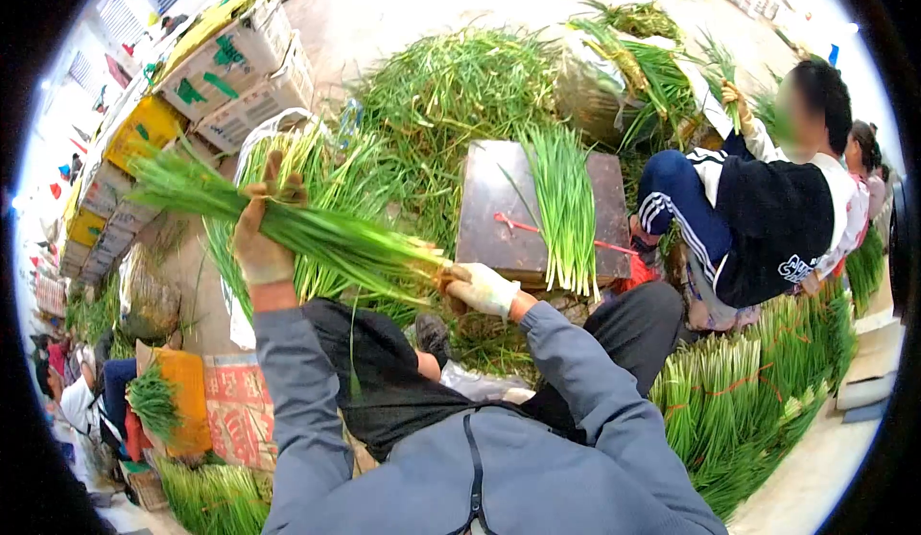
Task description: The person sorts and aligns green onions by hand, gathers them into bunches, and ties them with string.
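Note:
A long bunch of green chives (336, 237) stretches across in front of me, leaf tips to the left and pale root ends to the right. My left hand (264, 239), in a soiled work glove, is closed around its middle. At the root ends, the gloved fingers of my right hand (484, 290) are closed on the stalks. Beyond my right hand, a neater bundle of chives (561, 204) lies on a dark flat-topped block (489, 194). A red tie (518, 221) runs beneath that bundle.
Loose chives (451, 84) are heaped behind the block. A white bag of chives (251, 151) stands at left, near stacked cartons (245, 65). To the right sits a co-worker (767, 209) holding chives. Tied bundles (729, 372) stand in rows at lower right.

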Demonstrator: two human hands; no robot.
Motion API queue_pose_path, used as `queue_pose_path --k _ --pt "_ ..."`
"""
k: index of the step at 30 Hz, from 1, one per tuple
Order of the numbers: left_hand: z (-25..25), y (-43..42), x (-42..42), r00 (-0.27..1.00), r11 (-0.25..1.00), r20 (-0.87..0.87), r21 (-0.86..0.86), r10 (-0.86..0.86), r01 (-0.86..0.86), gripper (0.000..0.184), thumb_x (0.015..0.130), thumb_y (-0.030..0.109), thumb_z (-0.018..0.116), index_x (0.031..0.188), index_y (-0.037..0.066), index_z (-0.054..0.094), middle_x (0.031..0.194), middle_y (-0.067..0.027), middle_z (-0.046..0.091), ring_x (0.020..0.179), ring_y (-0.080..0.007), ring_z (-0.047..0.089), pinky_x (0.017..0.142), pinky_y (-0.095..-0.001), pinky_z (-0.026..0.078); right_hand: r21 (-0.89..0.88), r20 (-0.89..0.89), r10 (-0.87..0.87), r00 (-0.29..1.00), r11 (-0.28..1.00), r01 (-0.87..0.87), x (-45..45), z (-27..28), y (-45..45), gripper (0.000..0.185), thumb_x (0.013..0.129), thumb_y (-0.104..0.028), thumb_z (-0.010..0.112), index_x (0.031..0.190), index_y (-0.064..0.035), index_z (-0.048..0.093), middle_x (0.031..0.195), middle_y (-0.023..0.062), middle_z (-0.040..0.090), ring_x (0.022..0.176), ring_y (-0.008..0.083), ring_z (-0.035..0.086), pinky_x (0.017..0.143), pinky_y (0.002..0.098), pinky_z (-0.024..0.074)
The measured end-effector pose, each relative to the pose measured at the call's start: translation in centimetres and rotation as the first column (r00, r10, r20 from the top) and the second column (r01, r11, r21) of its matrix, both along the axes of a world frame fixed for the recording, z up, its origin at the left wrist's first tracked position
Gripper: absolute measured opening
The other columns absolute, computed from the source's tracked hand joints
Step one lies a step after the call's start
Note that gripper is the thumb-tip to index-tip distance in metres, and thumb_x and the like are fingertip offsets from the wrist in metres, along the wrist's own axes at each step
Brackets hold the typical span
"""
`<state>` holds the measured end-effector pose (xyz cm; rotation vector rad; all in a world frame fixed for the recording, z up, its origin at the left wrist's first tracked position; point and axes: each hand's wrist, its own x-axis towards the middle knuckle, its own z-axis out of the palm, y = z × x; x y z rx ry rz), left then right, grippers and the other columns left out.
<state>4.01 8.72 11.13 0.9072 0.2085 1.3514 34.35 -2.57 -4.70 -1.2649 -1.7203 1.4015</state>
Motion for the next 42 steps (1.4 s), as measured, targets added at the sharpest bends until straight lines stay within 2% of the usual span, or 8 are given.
queue_pose_path --k 12,14,18,24,27,32,37,42 --pt "1.5 0.7 -1.7 0.969 0.969 0.026 0.01 0.245 -0.245 0.018 0.096 0.02 0.063 0.109 0.008 0.068 0.146 -0.0129 0.051 0.118 -0.0302 0.061 0.1 -0.0435 0.05 0.183 0.331 -0.338 0.881 0.939 0.292 3.7 -3.8 -0.2 0.033 0.095 -0.018 0.058 0.122 0.0009 0.058 0.103 0.0204 0.067 0.105 0.0328 0.064 0.093 0.0349 0.0495" --pt "1.4 1.0 -2.0 0.991 0.989 0.076 0.085 0.114 -0.12 0.018 0.097 0.021 0.062 0.11 0.009 0.068 0.146 -0.0123 0.051 0.118 -0.0301 0.061 0.1 -0.0436 0.05 0.078 -0.206 -0.4 0.893 0.903 0.422 1.9 -2.0 1.1 0.039 0.091 -0.02 0.065 0.125 -0.0021 0.055 0.106 0.017 0.068 0.099 0.0265 0.065 0.09 0.0338 0.0506" --pt "1.5 0.0 1.1 0.972 0.975 0.084 -0.027 0.221 -0.219 0.023 0.095 0.025 0.065 0.113 0.01 0.065 0.143 -0.0123 0.053 0.113 -0.0301 0.062 0.098 -0.0439 0.05 0.106 -0.218 -0.425 0.878 0.884 0.455 -4.1 4.7 2.7 0.046 0.09 -0.021 0.068 0.131 -0.0035 0.055 0.109 0.0067 0.069 0.092 0.0152 0.063 0.084 0.0332 0.0527" --pt "3.6 0.0 -1.5 0.889 0.893 0.094 -0.066 0.449 -0.444 0.027 0.094 0.026 0.067 0.112 0.007 0.064 0.13 -0.0124 0.062 0.111 -0.0322 0.062 0.097 -0.0454 0.052 0.575 0.461 -0.461 0.758 0.806 0.14 0.0 -6.6 2.1 0.015 0.095 -0.016 0.057 0.102 -0.0033 0.063 0.09 0.0172 0.067 0.085 0.0373 0.065 0.075 0.0409 0.0518" --pt "4.1 1.1 -3.0 0.874 0.89 0.17 -0.074 0.455 -0.449 0.024 0.093 0.024 0.067 0.109 0.007 0.064 0.126 -0.0126 0.065 0.11 -0.0322 0.063 0.095 -0.0484 0.052 0.421 0.034 -0.497 0.867 0.794 0.439 -0.6 -14.5 2.0 0.011 0.097 -0.013 0.057 0.105 -0.008 0.063 0.088 0.0067 0.065 0.075 0.0233 0.062 0.071 0.0354 0.05" --pt "4.0 2.3 -2.6 0.84 0.86 0.189 -0.163 0.509 -0.484 0.021 0.093 0.023 0.063 0.108 0.008 0.065 0.118 -0.011 0.068 0.109 -0.0326 0.063 0.094 -0.0518 0.052 -0.253 -0.376 -0.377 0.846 0.92 0.298 -3.9 -5.5 4.5 0.038 0.092 -0.016 0.068 0.124 -0.0033 0.053 0.104 0.0068 0.063 0.087 0.0179 0.062 0.076 0.0328 0.0522" --pt "2.6 4.1 -2.5 0.829 0.839 0.198 -0.287 0.523 -0.461 0.023 0.096 0.028 0.057 0.104 0.007 0.064 0.113 -0.0149 0.068 0.108 -0.0335 0.063 0.094 -0.0532 0.051 0.251 0.053 -0.219 0.974 0.947 0.199 -8.5 2.9 7.5 0.098 0.07 -0.043 0.08 0.144 0.0066 0.039 0.139 0.0276 0.047 0.122 0.0372 0.055 0.103 0.038 0.0443" --pt "3.9 2.6 1.7 0.76 0.752 0.165 -0.379 0.629 -0.54 0.023 0.1 0.024 0.052 0.102 0.003 0.061 0.106 -0.0158 0.066 0.104 -0.0355 0.062 0.093 -0.0537 0.05 0.253 0.05 -0.005 0.999 0.968 -0.008 -11.1 9.5 7.2 0.086 0.078 -0.049 0.076 0.141 0.0008 0.046 0.125 0.0286 0.06 0.117 0.0394 0.059 0.1 0.0419 0.0464"
